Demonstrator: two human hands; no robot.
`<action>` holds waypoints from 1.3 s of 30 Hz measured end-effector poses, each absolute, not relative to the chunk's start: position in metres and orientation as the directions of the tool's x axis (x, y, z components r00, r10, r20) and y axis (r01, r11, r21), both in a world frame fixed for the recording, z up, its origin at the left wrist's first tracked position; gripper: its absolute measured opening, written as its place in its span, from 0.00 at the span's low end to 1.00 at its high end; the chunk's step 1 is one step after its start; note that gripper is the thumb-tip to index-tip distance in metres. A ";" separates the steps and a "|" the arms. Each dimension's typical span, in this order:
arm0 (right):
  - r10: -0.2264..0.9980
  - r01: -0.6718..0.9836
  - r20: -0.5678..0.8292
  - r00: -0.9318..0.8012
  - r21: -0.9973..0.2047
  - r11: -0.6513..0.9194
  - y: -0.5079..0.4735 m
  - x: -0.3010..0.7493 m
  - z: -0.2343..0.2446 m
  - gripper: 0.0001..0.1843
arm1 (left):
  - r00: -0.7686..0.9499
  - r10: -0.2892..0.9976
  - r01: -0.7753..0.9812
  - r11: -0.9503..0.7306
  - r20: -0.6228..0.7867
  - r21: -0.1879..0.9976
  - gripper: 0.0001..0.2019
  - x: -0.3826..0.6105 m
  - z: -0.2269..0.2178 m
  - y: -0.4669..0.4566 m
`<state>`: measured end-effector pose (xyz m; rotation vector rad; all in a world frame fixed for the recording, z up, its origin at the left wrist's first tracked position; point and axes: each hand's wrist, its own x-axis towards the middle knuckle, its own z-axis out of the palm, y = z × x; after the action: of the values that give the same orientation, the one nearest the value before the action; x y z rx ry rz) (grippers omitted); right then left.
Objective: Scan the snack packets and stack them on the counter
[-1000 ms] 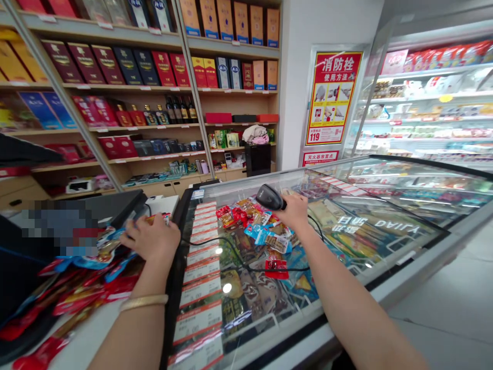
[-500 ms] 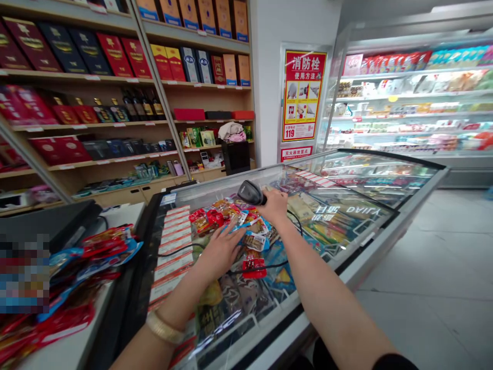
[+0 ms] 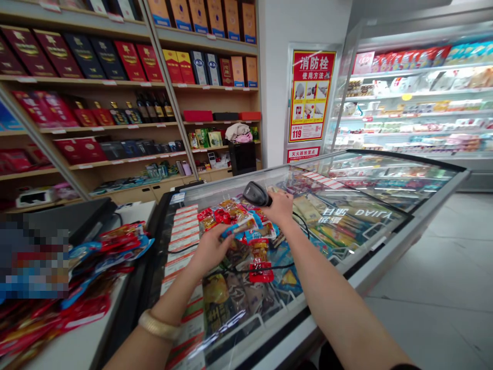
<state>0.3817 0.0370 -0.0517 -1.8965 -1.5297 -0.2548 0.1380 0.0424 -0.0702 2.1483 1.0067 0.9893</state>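
A small blue-and-white plastic snack packet (image 3: 243, 226) is sitting near the middle of the frame; the left hand (image 3: 211, 249) is pinching its left end between thumb and fingers, probably so that most of the wrapper is left uncovered; whether it is touching the pile of shiny red and clear plastic snack packets (image 3: 227, 211) behind it, one cannot tell. Just above it in the frame, the right hand (image 3: 280, 208) is closing firmly round the handle of a black plastic handheld scanner (image 3: 254, 194); that grip is apparently leaving the scanner's head free, pointing toward the left of the frame. A thin black cable (image 3: 280, 267) is looping below the right hand, slack enough, it seems, for the scanner to be moving freely. The pile is resting on the glass top of a long grey-rimmed chest freezer (image 3: 370, 267), which is evidently serving as a flat worktop; at the lower left, more red and blue packets (image 3: 92, 293) are lying heaped on a white counter (image 3: 82, 336), within easy reach of the left hand.
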 end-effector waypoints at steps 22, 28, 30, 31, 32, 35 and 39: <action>0.745 0.870 0.647 -0.161 -0.264 0.417 0.022 0.336 -0.035 0.23 | 0.248 0.946 -0.830 0.318 -0.207 0.458 0.17 0.112 -0.032 0.045; 0.760 0.873 0.634 -0.144 -0.281 0.399 0.024 0.338 -0.035 0.21 | 0.267 0.935 -0.847 0.342 -0.233 0.406 0.15 0.113 -0.030 0.043; 0.758 0.876 0.637 -0.142 -0.276 0.396 0.024 0.337 -0.036 0.20 | 0.262 0.936 -0.830 0.343 -0.236 0.440 0.13 0.114 -0.029 0.043; 0.756 0.879 0.640 -0.138 -0.272 0.392 0.024 0.338 -0.036 0.20 | 0.248 0.940 -0.810 0.334 -0.235 0.481 0.12 0.115 -0.029 0.043; 0.754 0.882 0.643 -0.133 -0.269 0.386 0.024 0.338 -0.037 0.21 | 0.215 0.949 -0.781 0.309 -0.231 0.543 0.10 0.116 -0.029 0.044; 0.741 0.892 0.663 -0.105 -0.266 0.364 0.026 0.341 -0.040 0.21 | -0.049 0.993 -0.586 0.062 -0.112 0.808 0.04 0.113 -0.028 0.050; 0.732 0.908 0.680 -0.046 -0.277 0.314 0.029 0.347 -0.044 0.19 | -0.438 0.846 0.200 -0.237 0.303 0.951 0.13 0.078 -0.022 0.058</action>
<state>0.3468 0.0287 -0.0439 -1.4640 -1.8199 -0.2931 0.0783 0.0584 -0.0216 1.2631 1.5283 1.7228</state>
